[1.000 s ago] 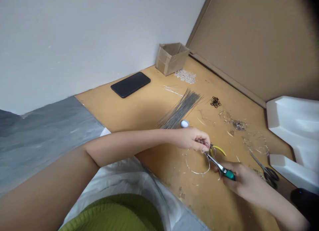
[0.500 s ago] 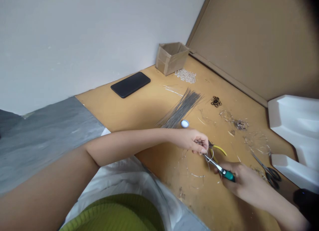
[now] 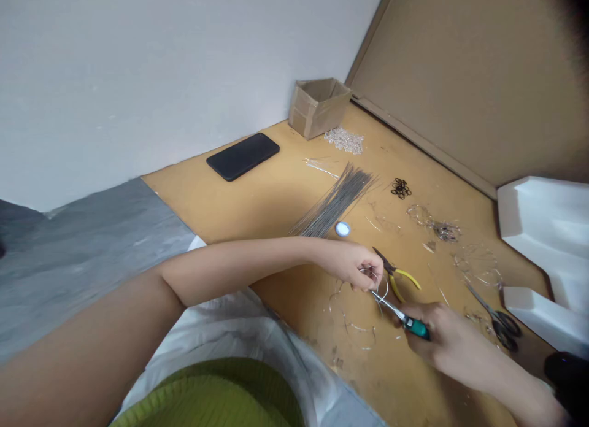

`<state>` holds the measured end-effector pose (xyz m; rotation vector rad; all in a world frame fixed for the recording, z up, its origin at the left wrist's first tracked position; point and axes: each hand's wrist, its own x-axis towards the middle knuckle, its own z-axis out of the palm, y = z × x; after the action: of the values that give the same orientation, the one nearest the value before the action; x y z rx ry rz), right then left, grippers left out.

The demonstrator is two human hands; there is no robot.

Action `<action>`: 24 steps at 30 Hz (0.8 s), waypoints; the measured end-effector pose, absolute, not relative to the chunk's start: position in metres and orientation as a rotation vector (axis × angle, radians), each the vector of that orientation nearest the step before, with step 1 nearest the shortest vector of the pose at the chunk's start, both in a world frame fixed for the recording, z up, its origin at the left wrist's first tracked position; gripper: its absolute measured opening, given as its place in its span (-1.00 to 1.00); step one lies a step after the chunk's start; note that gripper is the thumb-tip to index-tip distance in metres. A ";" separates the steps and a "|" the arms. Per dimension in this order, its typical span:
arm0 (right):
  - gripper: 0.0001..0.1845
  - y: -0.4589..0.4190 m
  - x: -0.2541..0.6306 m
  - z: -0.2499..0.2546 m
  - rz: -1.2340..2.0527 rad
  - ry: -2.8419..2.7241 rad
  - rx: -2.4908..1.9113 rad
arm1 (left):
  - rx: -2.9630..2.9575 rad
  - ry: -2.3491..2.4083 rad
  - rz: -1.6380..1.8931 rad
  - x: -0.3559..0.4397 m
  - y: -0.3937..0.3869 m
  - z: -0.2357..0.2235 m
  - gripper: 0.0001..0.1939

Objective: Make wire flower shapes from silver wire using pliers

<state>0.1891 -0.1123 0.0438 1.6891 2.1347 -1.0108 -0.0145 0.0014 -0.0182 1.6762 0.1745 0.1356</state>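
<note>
My left hand (image 3: 356,264) is closed on a bent loop of thin silvery wire (image 3: 385,287) above the table. My right hand (image 3: 442,332) grips long-nosed pliers (image 3: 416,327) with a green handle, their metal jaws touching the wire just below my left fingertips. How far the jaws are closed is too small to tell. Beyond both hands lie yellow-handled cutting pliers (image 3: 399,276) on the table. Some curved wire pieces (image 3: 359,329) rest below my left hand. A bundle of straight grey wires (image 3: 334,203) lies behind my left wrist, beside a small white-and-blue round cap (image 3: 343,229).
Black scissors (image 3: 505,329) lie at the right near white foam (image 3: 547,230). Farther back are black rings (image 3: 400,188), tangled wire (image 3: 445,231), clear beads (image 3: 345,140), an open cardboard box (image 3: 317,114) and a black phone (image 3: 243,156). A wall and a brown panel border the table.
Both hands have shifted slightly left, with the pliers staying at the wire. More of the yellow-handled cutting pliers shows now. The view has moved a little.
</note>
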 end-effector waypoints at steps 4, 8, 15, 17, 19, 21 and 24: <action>-0.90 -0.114 0.189 0.043 -0.938 2.138 1.717 | 1.730 0.191 0.127 -0.015 0.002 -0.018 -0.95; -0.90 -0.116 0.189 0.044 -0.866 2.135 1.726 | 1.725 0.197 0.113 -0.015 0.002 -0.017 -0.97; -0.83 -0.118 0.186 0.044 -0.718 2.129 1.672 | 1.722 0.186 0.074 -0.016 0.001 -0.012 -0.99; -0.82 -0.120 0.184 0.045 -0.687 2.122 1.661 | 1.724 0.190 0.057 -0.016 0.001 -0.011 -0.99; -0.84 -0.122 0.182 0.046 -0.652 2.109 1.665 | 1.735 0.191 0.045 -0.015 0.000 -0.010 -0.99; -0.87 -0.124 0.180 0.047 -0.598 2.092 1.674 | 1.756 0.191 0.041 -0.015 0.000 -0.010 -0.99; -0.90 -0.125 0.179 0.047 -0.520 2.085 1.671 | 1.782 0.201 0.043 -0.014 0.000 -0.011 -0.99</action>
<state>0.1789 -0.1255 0.0472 1.6712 2.0853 -0.5201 -0.0138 -0.0004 -0.0112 1.7818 0.2007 0.0426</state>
